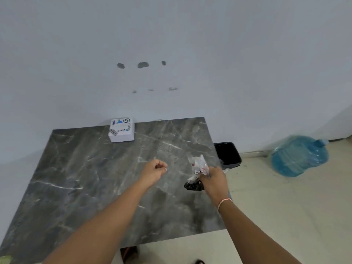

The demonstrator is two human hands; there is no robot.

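My right hand point(214, 181) grips a crumpled clear plastic wrapper point(198, 164) with red and black print, held just above the right part of the dark marble table point(91, 178). A small black crumpled piece point(193, 186) lies on the table right under that hand. My left hand point(155, 170) hovers over the middle of the table with its fingers curled into a loose fist, and nothing shows inside it.
A white printed box point(122, 130) sits at the table's back edge against the wall. A black bin point(227, 153) stands on the floor just past the table's right edge. A blue water jug point(299, 156) lies on the floor further right.
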